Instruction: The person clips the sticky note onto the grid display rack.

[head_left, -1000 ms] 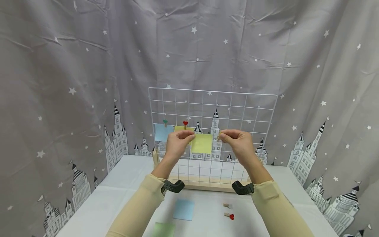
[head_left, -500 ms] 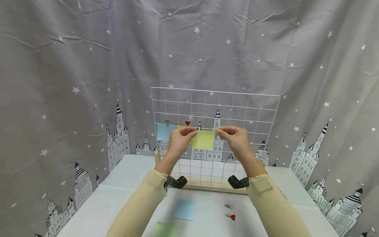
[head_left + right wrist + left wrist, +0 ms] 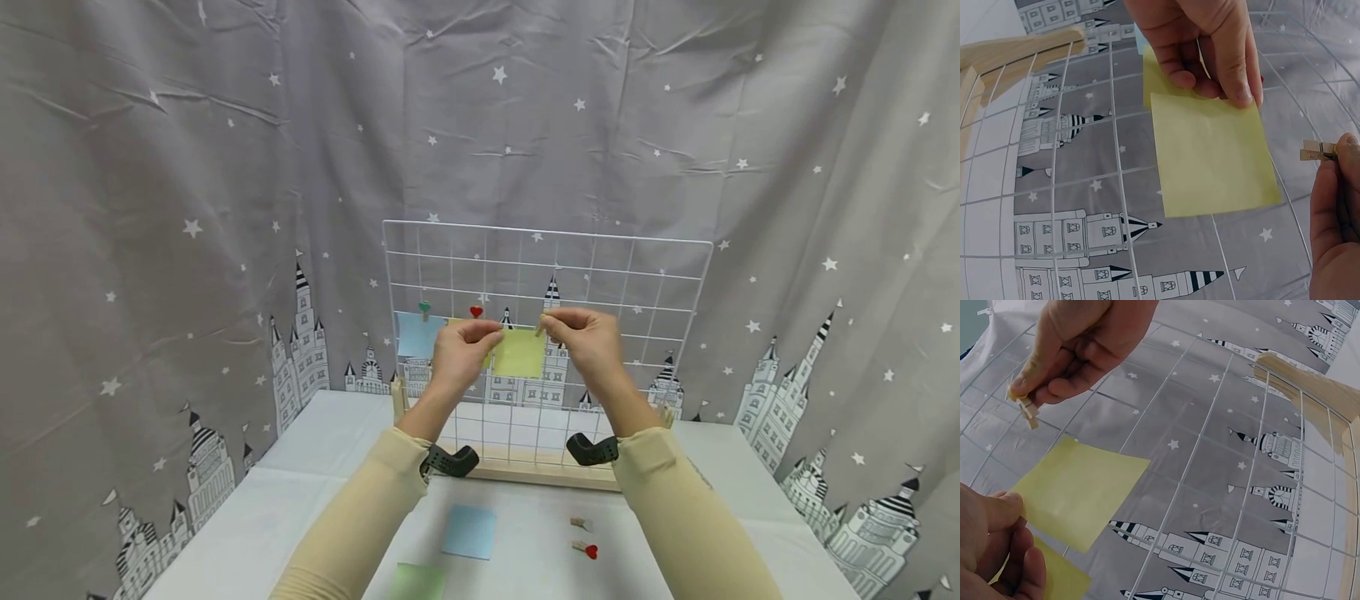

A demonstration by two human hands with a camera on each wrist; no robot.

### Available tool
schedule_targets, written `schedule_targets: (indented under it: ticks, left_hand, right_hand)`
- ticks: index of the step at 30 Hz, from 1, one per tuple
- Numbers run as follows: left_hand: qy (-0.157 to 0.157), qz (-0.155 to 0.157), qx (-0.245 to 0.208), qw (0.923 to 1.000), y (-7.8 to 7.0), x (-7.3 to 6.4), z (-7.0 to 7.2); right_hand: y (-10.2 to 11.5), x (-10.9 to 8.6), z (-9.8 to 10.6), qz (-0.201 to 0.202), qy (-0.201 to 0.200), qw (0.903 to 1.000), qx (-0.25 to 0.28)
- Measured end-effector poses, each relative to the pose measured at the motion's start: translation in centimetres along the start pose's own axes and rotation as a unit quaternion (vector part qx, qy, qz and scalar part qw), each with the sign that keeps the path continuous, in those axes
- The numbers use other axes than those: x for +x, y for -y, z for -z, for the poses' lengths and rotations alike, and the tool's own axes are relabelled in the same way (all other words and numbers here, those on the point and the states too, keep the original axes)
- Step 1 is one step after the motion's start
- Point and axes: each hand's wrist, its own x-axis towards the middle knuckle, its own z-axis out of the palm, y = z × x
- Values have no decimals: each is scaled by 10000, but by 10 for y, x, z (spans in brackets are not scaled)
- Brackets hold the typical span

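Positioning of a note at a white wire grid panel (image 3: pixel 547 232) standing on the white-covered worktop (image 3: pixel 300 471). The left hand (image 3: pixel 461 354), its fingers curled, pinches a square yellow paper note (image 3: pixel 520 354) near its upper left corner, in front of the grid; contact with the wires cannot be told. The right hand (image 3: pixel 592 337), thumb and fingertips drawn together, grips a small wooden clip (image 3: pixel 1315 150) near the note's upper right corner, apart from the paper. The step appears to be alignment of clip and note; the next move would call for parting the clip's legs around both paper and wire.
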Motion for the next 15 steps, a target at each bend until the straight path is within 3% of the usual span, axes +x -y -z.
schedule_targets:
  ticks: [15]
  left_hand:
    - [-106,-88,-67,9999,-2,2,-5]
  right_hand:
    - [-1,14,-18,115,-302,9987,-383]
